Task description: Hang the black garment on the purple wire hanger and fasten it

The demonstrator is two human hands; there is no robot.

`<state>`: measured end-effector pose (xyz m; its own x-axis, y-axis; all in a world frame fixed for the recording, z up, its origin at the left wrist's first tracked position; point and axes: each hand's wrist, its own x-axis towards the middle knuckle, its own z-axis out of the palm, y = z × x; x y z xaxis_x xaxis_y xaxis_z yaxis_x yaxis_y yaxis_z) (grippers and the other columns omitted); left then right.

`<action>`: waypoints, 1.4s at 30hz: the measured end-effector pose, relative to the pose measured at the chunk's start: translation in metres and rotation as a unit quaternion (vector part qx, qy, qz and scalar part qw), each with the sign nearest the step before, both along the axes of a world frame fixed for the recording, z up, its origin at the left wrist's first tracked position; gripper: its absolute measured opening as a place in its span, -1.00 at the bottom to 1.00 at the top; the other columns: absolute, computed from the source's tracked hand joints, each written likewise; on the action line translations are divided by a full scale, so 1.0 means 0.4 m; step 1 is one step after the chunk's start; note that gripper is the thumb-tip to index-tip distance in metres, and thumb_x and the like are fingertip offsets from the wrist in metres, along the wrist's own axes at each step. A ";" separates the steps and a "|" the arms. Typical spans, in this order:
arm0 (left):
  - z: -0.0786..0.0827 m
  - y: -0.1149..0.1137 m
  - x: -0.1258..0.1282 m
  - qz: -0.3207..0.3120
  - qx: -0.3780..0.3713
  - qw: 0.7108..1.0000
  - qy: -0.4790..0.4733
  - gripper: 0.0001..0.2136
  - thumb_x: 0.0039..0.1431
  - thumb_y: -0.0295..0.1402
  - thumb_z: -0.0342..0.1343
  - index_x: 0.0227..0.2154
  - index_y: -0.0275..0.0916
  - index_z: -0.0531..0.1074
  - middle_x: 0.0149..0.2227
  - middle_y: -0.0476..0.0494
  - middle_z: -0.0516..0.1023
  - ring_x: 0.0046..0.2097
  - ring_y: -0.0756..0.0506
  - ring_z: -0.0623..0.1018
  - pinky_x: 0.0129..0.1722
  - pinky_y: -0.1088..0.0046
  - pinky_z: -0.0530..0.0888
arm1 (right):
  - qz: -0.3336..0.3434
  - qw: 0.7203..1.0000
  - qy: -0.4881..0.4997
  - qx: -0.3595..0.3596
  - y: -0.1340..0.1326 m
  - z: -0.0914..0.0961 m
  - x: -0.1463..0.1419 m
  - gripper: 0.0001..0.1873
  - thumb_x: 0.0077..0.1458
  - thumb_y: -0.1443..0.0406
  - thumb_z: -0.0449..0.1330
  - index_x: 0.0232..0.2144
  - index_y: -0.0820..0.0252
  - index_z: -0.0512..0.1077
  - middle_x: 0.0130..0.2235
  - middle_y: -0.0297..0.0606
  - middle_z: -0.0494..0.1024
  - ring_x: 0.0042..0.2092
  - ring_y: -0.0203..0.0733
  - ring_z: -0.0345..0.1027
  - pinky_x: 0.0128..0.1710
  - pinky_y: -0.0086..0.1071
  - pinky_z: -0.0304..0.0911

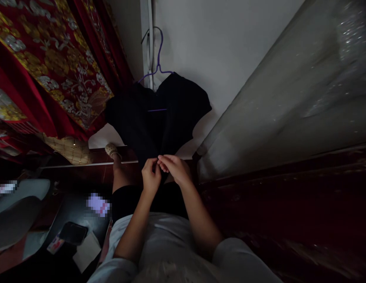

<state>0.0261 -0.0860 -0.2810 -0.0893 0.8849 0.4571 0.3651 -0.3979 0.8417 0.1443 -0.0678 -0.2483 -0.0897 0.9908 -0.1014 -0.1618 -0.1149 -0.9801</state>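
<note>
A black garment (159, 114) hangs on a purple hanger (158, 59) against the white wall. Both my hands meet at its lower hem. My left hand (151, 177) is closed, fingers pinched on the dark fabric. My right hand (174, 168) is beside it, fingers curled and pinching the same hem. The hands touch each other at the fingertips. What lies between the fingers beyond the cloth is too dark to see.
A red and gold patterned curtain (53, 59) hangs at the left. A grey cloth-covered surface (289, 98) rises at the right. Below left are a dark phone (73, 232), papers, and a beige sandal (112, 150) on my foot.
</note>
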 end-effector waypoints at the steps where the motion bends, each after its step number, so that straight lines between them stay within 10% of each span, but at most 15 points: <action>1: -0.001 0.001 0.000 -0.006 -0.007 1.000 -0.001 -0.87 0.34 -0.47 0.02 -0.20 -0.22 0.48 -0.23 -0.16 0.56 -0.17 -0.11 0.58 -0.13 0.38 0.49 | -0.009 1.000 0.017 -0.017 0.005 0.006 0.000 -0.54 -0.05 -0.07 0.32 -0.52 0.23 0.48 -0.62 -0.38 0.33 -0.58 -0.39 0.12 -0.59 -0.45 -0.02; 14: -0.051 0.060 -0.005 -0.036 0.001 0.993 0.112 -0.88 0.28 -0.55 0.04 -0.29 -0.22 0.42 -0.27 -0.15 0.52 -0.20 -0.14 0.55 -0.15 0.35 0.44 | -0.096 0.988 0.057 0.106 0.325 0.396 0.016 -0.67 0.31 0.21 0.23 -0.48 0.25 0.39 -0.59 -0.44 0.31 -0.64 -0.53 0.09 -0.68 -0.62 -0.07; 18: 0.013 0.105 -0.014 -0.082 -0.012 0.982 0.171 -0.90 0.29 -0.51 0.08 -0.24 -0.22 0.46 -0.23 -0.19 0.57 -0.17 -0.18 0.59 -0.12 0.30 0.49 | -0.067 0.987 0.032 0.143 0.300 0.384 0.014 -0.61 0.28 0.09 0.28 -0.46 0.22 0.38 -0.60 -0.45 0.30 -0.64 -0.51 0.11 -0.68 -0.60 -0.04; 24: 0.314 0.250 -0.046 -0.095 0.172 0.972 0.129 -0.62 0.42 -0.42 -0.02 0.25 -0.21 0.32 -0.11 -0.18 0.57 -0.08 -0.11 0.59 0.04 0.31 0.48 | -0.049 0.983 -0.005 0.179 0.281 0.377 0.044 -0.59 0.26 0.07 0.28 -0.48 0.23 0.39 -0.61 -0.44 0.29 -0.63 -0.51 0.12 -0.66 -0.60 -0.03; 28: 0.460 0.329 -0.050 -0.108 0.243 0.947 0.181 -0.71 0.47 -0.33 -0.02 0.13 -0.22 0.44 -0.08 -0.15 0.59 -0.04 -0.09 0.59 0.06 0.36 0.46 | -0.026 0.976 -0.018 0.215 0.276 0.391 0.052 -0.59 0.27 0.06 0.26 -0.48 0.22 0.39 -0.61 -0.45 0.26 -0.61 -0.49 0.14 -0.64 -0.61 -0.02; 35: 0.490 0.355 -0.076 -0.067 0.274 0.922 0.265 -0.73 0.49 -0.20 0.00 -0.13 -0.28 0.50 -0.15 -0.14 0.59 -0.09 -0.09 0.59 0.01 0.36 0.46 | -0.061 0.950 -0.097 0.290 0.307 0.332 0.028 -0.59 0.26 0.10 0.28 -0.54 0.21 0.41 -0.64 -0.44 0.29 -0.58 -0.43 0.11 -0.54 -0.49 0.01; 42: 0.518 0.460 -0.248 0.157 0.306 0.937 0.064 -0.83 0.53 -0.37 -0.06 -0.08 -0.34 0.40 -0.12 -0.09 0.50 -0.06 0.00 0.50 0.06 0.42 0.43 | -0.043 0.944 -0.220 0.243 0.321 0.200 0.025 -0.65 0.22 0.25 0.21 -0.61 0.19 0.40 -0.61 -0.37 0.39 -0.54 -0.34 0.18 -0.45 -0.41 0.02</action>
<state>-0.0731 0.0980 -0.0737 -0.2115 0.3931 0.8948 0.6272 -0.6476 0.4327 0.1542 0.0607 -0.1684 -0.0621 0.9313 0.3589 0.2854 0.3612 -0.8877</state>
